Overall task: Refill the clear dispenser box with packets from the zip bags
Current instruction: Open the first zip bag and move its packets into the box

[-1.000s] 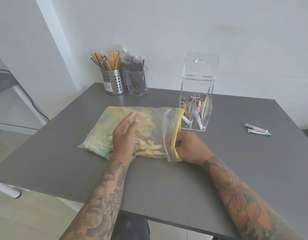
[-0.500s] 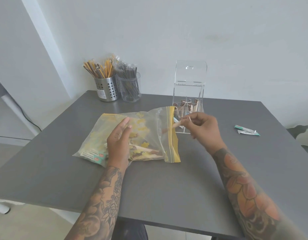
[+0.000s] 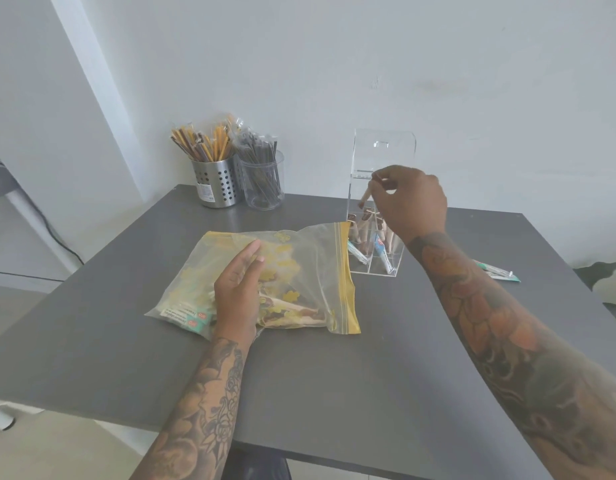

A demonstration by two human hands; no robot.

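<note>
Clear dispenser box (image 3: 375,251) standing toward worktop's far edge. Right hand (image 3: 412,199) hovering at its open top, pinching tan packet (image 3: 366,195). Left hand (image 3: 237,289) lying flat, fingers straight, pressing zip bag (image 3: 299,268) mid-worktop. Grey worktop (image 3: 368,375) meeting white wall (image 3: 334,64).

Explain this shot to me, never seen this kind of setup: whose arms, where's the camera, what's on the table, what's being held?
There is no robot: a person works with bare hands, filmed by one wide-angle camera worn on the head, looking forward and down. The left hand rests flat on a zip bag of packets lying on the grey table. The right hand pinches one tan stick packet at the open top of the clear dispenser box, which already holds some packets. At the back stand a metal cup and a clear cup, both full of wrapped sticks. Green and white packets lie loose at the right.
</note>
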